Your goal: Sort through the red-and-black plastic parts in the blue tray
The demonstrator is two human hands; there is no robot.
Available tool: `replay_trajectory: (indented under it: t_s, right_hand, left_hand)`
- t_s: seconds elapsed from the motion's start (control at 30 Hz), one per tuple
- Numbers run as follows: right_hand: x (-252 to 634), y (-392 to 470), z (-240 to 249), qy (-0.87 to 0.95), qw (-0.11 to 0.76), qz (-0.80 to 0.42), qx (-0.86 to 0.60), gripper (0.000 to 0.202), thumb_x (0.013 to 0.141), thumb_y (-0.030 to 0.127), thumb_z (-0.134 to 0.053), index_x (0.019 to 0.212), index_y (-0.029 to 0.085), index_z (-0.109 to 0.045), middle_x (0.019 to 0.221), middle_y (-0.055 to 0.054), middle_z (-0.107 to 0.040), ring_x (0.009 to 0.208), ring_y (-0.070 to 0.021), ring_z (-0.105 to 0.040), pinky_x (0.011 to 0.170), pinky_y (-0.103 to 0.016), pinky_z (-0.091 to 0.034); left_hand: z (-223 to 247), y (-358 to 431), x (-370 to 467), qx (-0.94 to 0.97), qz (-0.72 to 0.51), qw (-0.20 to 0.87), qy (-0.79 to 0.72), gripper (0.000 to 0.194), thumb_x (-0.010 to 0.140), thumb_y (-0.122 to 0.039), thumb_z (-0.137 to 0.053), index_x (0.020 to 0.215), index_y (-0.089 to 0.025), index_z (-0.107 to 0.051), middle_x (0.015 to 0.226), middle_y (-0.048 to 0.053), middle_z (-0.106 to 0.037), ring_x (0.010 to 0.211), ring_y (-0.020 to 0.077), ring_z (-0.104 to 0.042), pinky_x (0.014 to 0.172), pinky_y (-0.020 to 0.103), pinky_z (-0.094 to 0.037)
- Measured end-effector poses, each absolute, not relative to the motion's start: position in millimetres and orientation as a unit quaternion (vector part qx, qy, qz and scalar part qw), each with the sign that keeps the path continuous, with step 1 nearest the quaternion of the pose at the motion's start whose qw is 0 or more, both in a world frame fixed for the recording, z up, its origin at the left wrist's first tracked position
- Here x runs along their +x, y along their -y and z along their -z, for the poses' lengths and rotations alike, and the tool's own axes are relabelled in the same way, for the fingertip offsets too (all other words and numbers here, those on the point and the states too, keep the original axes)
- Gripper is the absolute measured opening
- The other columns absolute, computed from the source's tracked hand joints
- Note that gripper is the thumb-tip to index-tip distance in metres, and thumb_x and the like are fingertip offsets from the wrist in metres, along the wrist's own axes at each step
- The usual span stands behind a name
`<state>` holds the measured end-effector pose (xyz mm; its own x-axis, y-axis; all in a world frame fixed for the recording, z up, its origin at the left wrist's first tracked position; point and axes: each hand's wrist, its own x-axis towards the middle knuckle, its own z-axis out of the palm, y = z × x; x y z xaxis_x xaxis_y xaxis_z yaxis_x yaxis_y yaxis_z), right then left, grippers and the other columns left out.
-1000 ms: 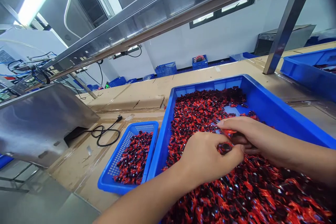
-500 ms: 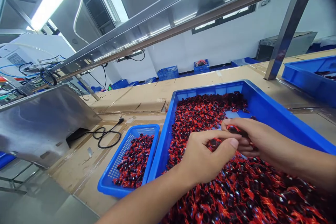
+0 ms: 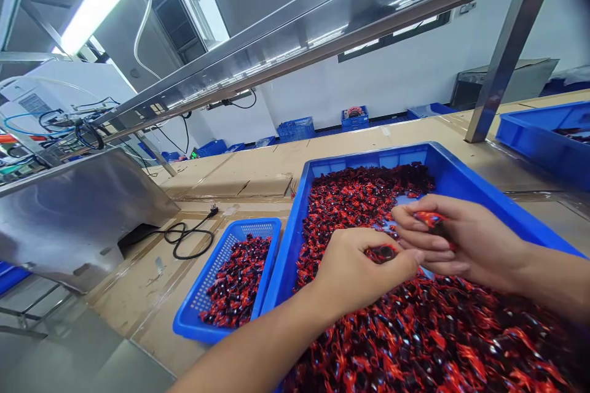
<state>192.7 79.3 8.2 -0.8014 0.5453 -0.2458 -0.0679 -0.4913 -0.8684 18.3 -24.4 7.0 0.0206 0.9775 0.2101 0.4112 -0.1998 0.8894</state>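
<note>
Head | left hand (image 3: 354,270), right hand (image 3: 474,242): both grasping parts (image 3: 383,253), count unclear | 1 tray (image 3: 461,177) beneath

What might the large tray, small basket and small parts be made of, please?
Large tray: probably plastic, smooth, slightly glossy, with moulded ribs. Small basket: likely plastic too, satin, regularly perforated. Small parts: glossy, black and red; highlights suggest plastic, though too small to confirm.

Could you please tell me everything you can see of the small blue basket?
The small blue basket is rectangular and plastic-looking, with a smooth rim and rows of small holes in its far and left walls. It stands upright on the cardboard-covered bench, just left of the large blue tray; whether the rims touch is hard to tell. Small black-and-red parts partly fill it.
</note>
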Motion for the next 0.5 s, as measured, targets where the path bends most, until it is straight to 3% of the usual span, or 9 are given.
replay_trajectory:
  t_s: [0.1, 0.2, 0.3, 0.37, 0.43, 0.5]
  right_hand:
    - [200, -84, -10, 0.514, 0.165, -0.807, -0.239, 0.048, 0.085, 0.065, -0.075, 0.073, 0.024, -0.053, 0.061, 0.005, -0.046, 0.042, -0.0066, -0.019, 0.035, -0.022, -0.011]
    - [205, -77, -10, 0.687, 0.227, -0.650, -0.234, 0.047, 0.092, 0.071, -0.078, 0.090, 0.025, -0.067, 0.064, 0.005, -0.050, 0.046, -0.0087, -0.032, 0.039, -0.023, -0.024]
    - [210, -66, -12, 0.851, 0.307, -0.395, -0.159, 0.034, 0.095, 0.056, -0.085, 0.108, 0.026, -0.076, 0.064, 0.005, -0.056, 0.052, -0.0123, -0.050, 0.047, -0.025, -0.038]
    - [213, -62, -14, 0.897, 0.336, -0.270, -0.101, 0.027, 0.098, 0.046, -0.083, 0.118, 0.028, -0.077, 0.063, 0.007, -0.058, 0.050, -0.0112, -0.053, 0.047, -0.025, -0.041]
    - [215, -62, -14, 0.910, 0.356, -0.202, -0.071, 0.023, 0.102, 0.040, -0.079, 0.123, 0.030, -0.075, 0.061, 0.009, -0.058, 0.046, -0.0093, -0.052, 0.047, -0.023, -0.041]
    - [216, -64, -12, 0.909, 0.365, -0.181, -0.088, 0.020, 0.103, 0.043, -0.078, 0.119, 0.032, -0.075, 0.062, 0.009, -0.062, 0.046, -0.0090, -0.055, 0.047, -0.023, -0.042]
  left_hand:
    - [-2, 23, 20, 0.662, -0.416, 0.279, -0.558, 0.031, 0.094, -0.047, -0.082, 0.078, -0.020, -0.084, 0.074, 0.001, -0.076, 0.070, 0.0147, -0.065, 0.071, 0.029, -0.046]
    - [0, 23, 20, 0.693, -0.395, 0.210, -0.565, 0.022, 0.092, -0.039, -0.082, 0.080, -0.021, -0.084, 0.080, 0.002, -0.079, 0.073, 0.0165, -0.068, 0.075, 0.030, -0.050]
    - [0, 24, 17, 0.719, -0.369, 0.174, -0.564, 0.017, 0.091, -0.036, -0.086, 0.085, -0.021, -0.084, 0.086, 0.003, -0.081, 0.079, 0.0188, -0.072, 0.077, 0.030, -0.053]
    - [1, 24, 15, 0.728, -0.359, 0.159, -0.562, 0.020, 0.092, -0.039, -0.087, 0.087, -0.020, -0.084, 0.083, 0.003, -0.079, 0.078, 0.0192, -0.071, 0.074, 0.030, -0.053]
    - [2, 23, 13, 0.736, -0.361, 0.139, -0.556, 0.021, 0.092, -0.040, -0.086, 0.088, -0.019, -0.084, 0.081, 0.003, -0.077, 0.077, 0.0187, -0.070, 0.073, 0.030, -0.053]
    - [2, 21, 12, 0.742, -0.365, 0.124, -0.549, 0.019, 0.090, -0.038, -0.086, 0.088, -0.019, -0.083, 0.081, 0.003, -0.077, 0.076, 0.0182, -0.070, 0.074, 0.030, -0.053]
